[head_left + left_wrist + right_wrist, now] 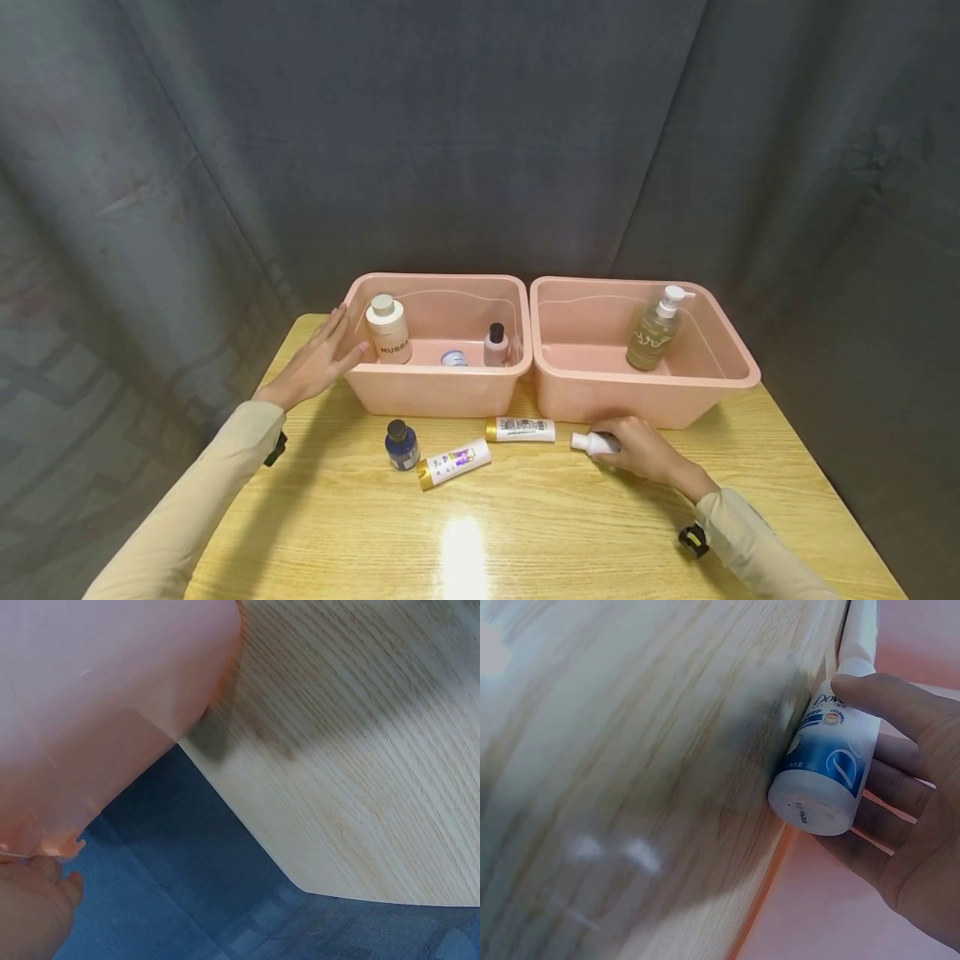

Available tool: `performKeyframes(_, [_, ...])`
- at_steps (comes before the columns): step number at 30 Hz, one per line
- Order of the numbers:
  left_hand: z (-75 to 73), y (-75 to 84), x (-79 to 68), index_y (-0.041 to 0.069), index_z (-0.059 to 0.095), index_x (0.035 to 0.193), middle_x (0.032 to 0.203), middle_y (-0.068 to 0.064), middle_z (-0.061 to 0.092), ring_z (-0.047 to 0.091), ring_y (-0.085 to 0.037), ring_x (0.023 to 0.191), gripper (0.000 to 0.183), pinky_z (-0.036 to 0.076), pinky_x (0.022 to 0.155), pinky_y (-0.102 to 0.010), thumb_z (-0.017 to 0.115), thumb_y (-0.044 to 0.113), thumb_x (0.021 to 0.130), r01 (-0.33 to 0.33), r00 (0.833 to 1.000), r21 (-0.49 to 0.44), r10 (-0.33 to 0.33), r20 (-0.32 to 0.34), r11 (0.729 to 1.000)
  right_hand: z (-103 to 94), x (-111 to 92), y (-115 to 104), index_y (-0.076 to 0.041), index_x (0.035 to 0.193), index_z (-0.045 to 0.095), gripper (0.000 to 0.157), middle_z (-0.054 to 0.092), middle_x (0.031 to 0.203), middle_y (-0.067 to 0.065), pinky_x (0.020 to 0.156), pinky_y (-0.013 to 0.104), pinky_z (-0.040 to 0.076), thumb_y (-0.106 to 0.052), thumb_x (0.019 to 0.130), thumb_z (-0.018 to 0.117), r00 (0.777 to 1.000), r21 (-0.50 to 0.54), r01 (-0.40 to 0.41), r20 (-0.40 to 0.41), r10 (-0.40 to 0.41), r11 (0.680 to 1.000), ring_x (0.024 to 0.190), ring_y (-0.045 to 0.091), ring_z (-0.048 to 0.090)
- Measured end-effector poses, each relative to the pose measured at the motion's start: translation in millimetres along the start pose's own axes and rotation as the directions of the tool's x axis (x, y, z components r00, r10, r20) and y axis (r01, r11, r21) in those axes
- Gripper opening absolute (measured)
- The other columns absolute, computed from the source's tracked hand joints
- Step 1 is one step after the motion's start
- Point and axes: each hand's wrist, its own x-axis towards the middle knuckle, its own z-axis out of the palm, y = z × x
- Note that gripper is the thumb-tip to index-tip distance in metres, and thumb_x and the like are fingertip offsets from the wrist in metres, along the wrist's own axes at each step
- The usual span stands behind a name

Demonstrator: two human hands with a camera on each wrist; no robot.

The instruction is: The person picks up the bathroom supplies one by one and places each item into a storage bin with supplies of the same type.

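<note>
My right hand (637,448) holds a small white-and-blue bottle (829,750), its thumb on one side and its fingers round the other. The bottle lies on its side, white cap (581,442) pointing left, in front of the right pink bin (600,400). My left hand (318,362) rests at the left rim of the left pink bin (435,393), fingers extended and thumb spread. Nearby on the table lie a gold-capped white tube (525,430) and a second gold-capped tube (459,461). A dark blue bottle (402,450) stands left of them.
The left bin contains a white bottle (390,329), a small jar (453,358) and a black-capped pink bottle (496,348). A pump bottle (649,337) leans in the right bin. Behind the wooden table (360,533) hangs a grey curtain (450,150).
</note>
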Motion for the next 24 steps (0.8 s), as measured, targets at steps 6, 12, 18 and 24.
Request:
performKeyframes(6, [-0.5,0.4,-0.2,0.008,0.008,0.159,0.165,-0.006,-0.006,0.002,-0.04,0.149,0.082,0.014,0.112,-0.067,0.045,0.052,0.101,-0.008,1.0,0.004,0.008,-0.005,1.0,-1.8,0.0,-1.8,-0.009,0.1,0.074,0.03,0.07,0.094,-0.002,0.074,0.041,0.052,-0.016,0.073,0.087,1.0,0.01,-0.015,0.004,0.015,1.0,0.085,0.017,0.064])
performKeyframes(12, [-0.7,-0.3,-0.4,0.008,0.007,0.159,0.165,-0.006,-0.006,0.002,-0.04,0.149,0.083,0.014,0.112,-0.067,0.044,0.055,0.101,-0.009,1.0,0.004,0.009,-0.004,1.0,-3.2,1.2,-4.0,-0.01,0.099,0.073,0.032,0.069,0.093,-0.004,0.073,0.041,0.053,-0.016,0.072,0.087,1.0,0.02,-0.003,-0.01,0.003,1.0,0.083,0.017,0.065])
performKeyframes(18, [-0.3,0.0,-0.5,0.007,0.008,0.159,0.165,-0.007,-0.006,0.002,-0.04,0.149,0.083,0.014,0.112,-0.067,0.044,0.054,0.101,-0.004,1.0,0.002,0.004,-0.002,1.0,-6.5,3.5,-9.1,-0.011,0.098,0.072,0.03,0.068,0.091,-0.006,0.07,0.036,0.052,-0.016,0.072,0.087,1.0,0.041,0.021,-0.023,-0.02,0.999,0.079,0.014,0.063])
performKeyframes(24, [-0.7,0.1,-0.4,0.007,0.007,0.159,0.165,-0.008,-0.006,0.003,-0.042,0.148,0.082,0.013,0.112,-0.067,0.046,0.049,0.101,-0.01,1.0,0.0,0.01,-0.006,1.0,-10.4,6.4,-15.7,-0.01,0.099,0.071,0.031,0.068,0.091,-0.005,0.067,0.031,0.052,-0.014,0.073,0.087,1.0,0.094,0.016,-0.022,-0.014,0.995,0.079,0.01,0.062])
